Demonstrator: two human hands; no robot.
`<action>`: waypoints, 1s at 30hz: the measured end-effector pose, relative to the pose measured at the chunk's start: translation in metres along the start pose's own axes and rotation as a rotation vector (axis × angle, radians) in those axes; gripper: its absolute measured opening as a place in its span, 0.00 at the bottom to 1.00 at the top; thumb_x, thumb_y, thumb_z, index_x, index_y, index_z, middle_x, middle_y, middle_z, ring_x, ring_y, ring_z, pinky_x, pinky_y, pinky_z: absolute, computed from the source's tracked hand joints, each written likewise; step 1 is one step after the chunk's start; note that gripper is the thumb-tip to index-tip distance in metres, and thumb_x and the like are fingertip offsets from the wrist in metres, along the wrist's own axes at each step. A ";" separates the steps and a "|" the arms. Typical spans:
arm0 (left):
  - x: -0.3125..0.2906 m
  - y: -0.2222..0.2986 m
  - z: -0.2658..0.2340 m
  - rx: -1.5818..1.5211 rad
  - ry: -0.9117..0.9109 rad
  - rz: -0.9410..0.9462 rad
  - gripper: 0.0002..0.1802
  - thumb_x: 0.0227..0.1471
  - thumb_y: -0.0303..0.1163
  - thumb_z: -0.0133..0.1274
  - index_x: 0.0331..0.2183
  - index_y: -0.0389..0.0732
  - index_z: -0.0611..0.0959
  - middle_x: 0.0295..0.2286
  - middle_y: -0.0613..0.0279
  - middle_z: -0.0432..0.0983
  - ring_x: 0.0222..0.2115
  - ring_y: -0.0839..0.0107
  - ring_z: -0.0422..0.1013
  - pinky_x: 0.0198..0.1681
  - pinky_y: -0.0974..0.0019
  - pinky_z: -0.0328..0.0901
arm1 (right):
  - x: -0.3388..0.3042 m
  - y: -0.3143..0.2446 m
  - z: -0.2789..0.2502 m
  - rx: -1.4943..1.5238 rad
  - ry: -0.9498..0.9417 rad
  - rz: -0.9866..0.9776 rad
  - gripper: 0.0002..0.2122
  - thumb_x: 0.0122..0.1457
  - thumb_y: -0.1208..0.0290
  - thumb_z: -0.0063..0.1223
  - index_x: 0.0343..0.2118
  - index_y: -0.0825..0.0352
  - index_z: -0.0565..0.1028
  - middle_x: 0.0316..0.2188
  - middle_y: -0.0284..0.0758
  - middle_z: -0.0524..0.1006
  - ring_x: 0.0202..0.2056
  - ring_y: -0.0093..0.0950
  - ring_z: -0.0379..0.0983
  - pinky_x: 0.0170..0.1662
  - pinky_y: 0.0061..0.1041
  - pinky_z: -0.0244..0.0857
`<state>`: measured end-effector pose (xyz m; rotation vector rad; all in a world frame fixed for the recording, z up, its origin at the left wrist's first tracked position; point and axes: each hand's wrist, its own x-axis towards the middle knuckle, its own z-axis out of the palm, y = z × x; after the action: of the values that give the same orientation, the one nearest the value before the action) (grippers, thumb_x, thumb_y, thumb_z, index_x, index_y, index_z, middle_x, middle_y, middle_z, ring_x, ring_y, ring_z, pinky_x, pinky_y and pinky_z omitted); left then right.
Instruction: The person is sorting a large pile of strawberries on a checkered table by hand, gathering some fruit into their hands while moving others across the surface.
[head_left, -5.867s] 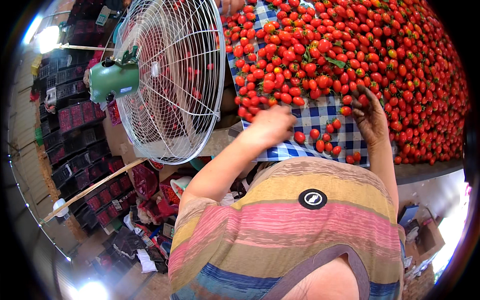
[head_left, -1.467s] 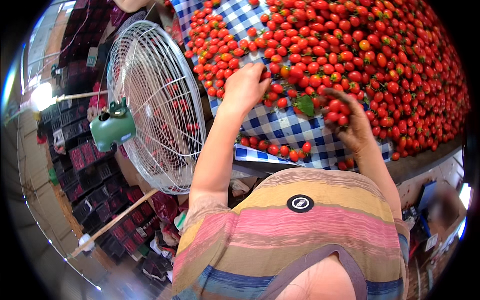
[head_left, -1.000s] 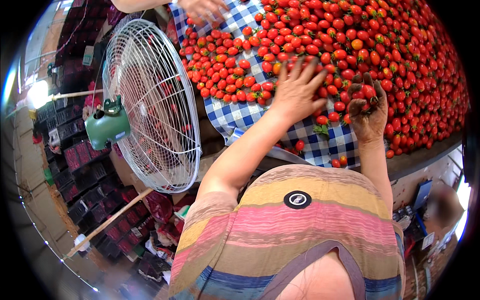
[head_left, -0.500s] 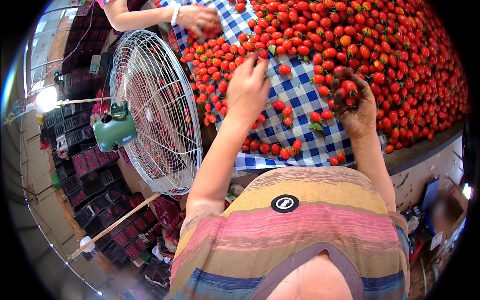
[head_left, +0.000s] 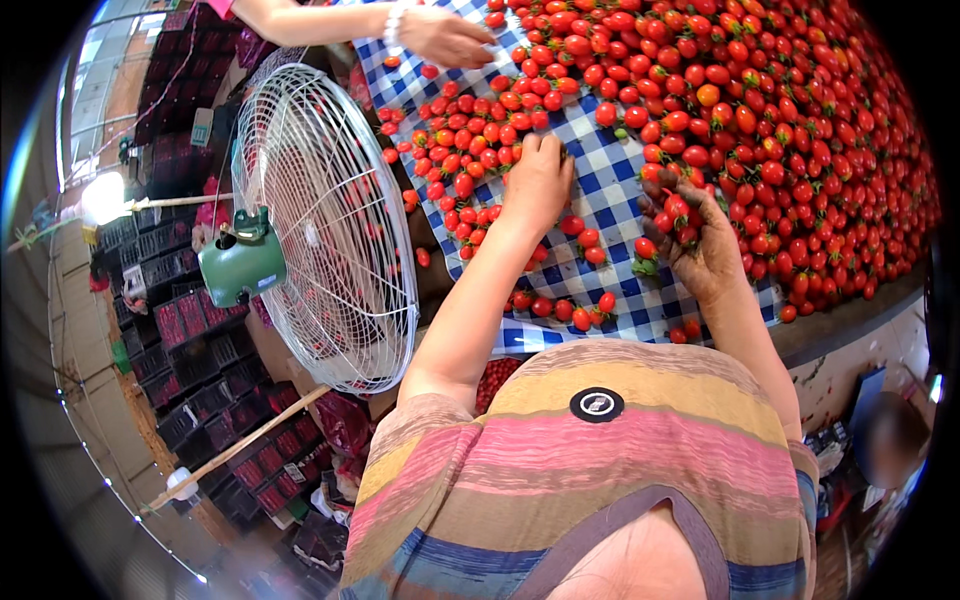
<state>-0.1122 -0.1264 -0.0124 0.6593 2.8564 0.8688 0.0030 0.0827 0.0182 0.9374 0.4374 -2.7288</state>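
My left hand (head_left: 540,185) is over the blue-and-white checked cloth (head_left: 605,160), beside a loose group of small red tomatoes (head_left: 465,150). Its fingers are bent together and point down; whatever they may hold is hidden below them. Soil-darkened, my right hand (head_left: 712,250) is turned palm up, its fingers curled round a few cherry tomatoes (head_left: 676,208). It rests by the edge of the big tomato heap (head_left: 800,150). A green leaf (head_left: 645,267) lies on the cloth just left of that hand.
Another person's hand (head_left: 445,38), with a white bracelet, reaches over the cloth at the far left. A large fan (head_left: 325,230) with a green motor stands left of the table. Dark crates (head_left: 190,320) of red fruit are stacked beyond it. Several tomatoes (head_left: 560,308) lie along the near edge.
My left hand has moved right and slightly nearer, its fingers drawing together. My right hand still holds tomatoes, its fingers a little looser. The other person's hand has shifted right, off the tomatoes.
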 end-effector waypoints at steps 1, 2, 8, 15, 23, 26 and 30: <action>-0.008 0.000 -0.008 -0.123 0.013 -0.064 0.10 0.53 0.30 0.57 0.35 0.34 0.77 0.35 0.49 0.72 0.38 0.48 0.71 0.40 0.52 0.69 | -0.001 0.005 0.005 -0.047 0.027 0.020 0.16 0.65 0.68 0.48 0.55 0.66 0.70 0.49 0.42 0.76 0.48 0.39 0.76 0.47 0.37 0.78; -0.015 0.003 -0.012 -0.230 -0.009 -0.048 0.12 0.54 0.31 0.58 0.38 0.35 0.77 0.36 0.48 0.73 0.37 0.49 0.72 0.41 0.55 0.69 | 0.001 0.010 0.004 -0.059 -0.012 0.073 0.17 0.66 0.67 0.47 0.55 0.65 0.70 0.50 0.41 0.74 0.50 0.42 0.75 0.49 0.43 0.76; -0.011 0.086 -0.062 -0.227 -0.134 0.228 0.22 0.56 0.43 0.58 0.46 0.38 0.80 0.45 0.51 0.74 0.41 0.51 0.76 0.40 0.57 0.73 | 0.004 0.024 -0.004 0.157 -0.076 0.190 0.21 0.65 0.58 0.48 0.58 0.64 0.68 0.53 0.42 0.73 0.52 0.46 0.73 0.54 0.51 0.71; 0.062 0.002 -0.039 0.001 0.221 0.151 0.19 0.57 0.41 0.56 0.45 0.38 0.83 0.44 0.50 0.77 0.44 0.50 0.73 0.48 0.55 0.69 | 0.004 0.011 0.006 0.246 -0.320 0.132 0.22 0.66 0.56 0.46 0.58 0.63 0.68 0.52 0.46 0.74 0.53 0.47 0.72 0.43 0.45 0.79; 0.020 -0.034 0.006 0.371 0.103 0.071 0.33 0.54 0.48 0.55 0.59 0.48 0.71 0.62 0.51 0.59 0.63 0.46 0.54 0.61 0.38 0.53 | -0.027 -0.034 -0.015 0.600 -0.415 0.013 0.22 0.64 0.61 0.50 0.59 0.63 0.70 0.56 0.44 0.69 0.58 0.39 0.65 0.51 0.41 0.75; -0.019 -0.036 -0.011 0.402 0.203 0.014 0.32 0.51 0.43 0.58 0.57 0.45 0.73 0.60 0.48 0.61 0.60 0.45 0.57 0.57 0.37 0.56 | -0.045 -0.051 -0.023 0.628 -0.441 -0.042 0.22 0.63 0.62 0.51 0.58 0.63 0.70 0.55 0.44 0.68 0.57 0.38 0.66 0.54 0.39 0.73; -0.055 0.048 -0.012 -0.012 0.017 0.351 0.26 0.42 0.36 0.67 0.46 0.41 0.80 0.49 0.46 0.72 0.50 0.45 0.68 0.55 0.45 0.63 | -0.072 -0.055 -0.031 0.700 -0.381 -0.140 0.20 0.62 0.66 0.54 0.56 0.66 0.72 0.52 0.44 0.68 0.55 0.39 0.67 0.53 0.38 0.74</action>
<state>-0.0469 -0.1195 0.0214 1.1815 2.7907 0.9332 0.0591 0.1531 0.0512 0.4814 -0.5760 -3.1374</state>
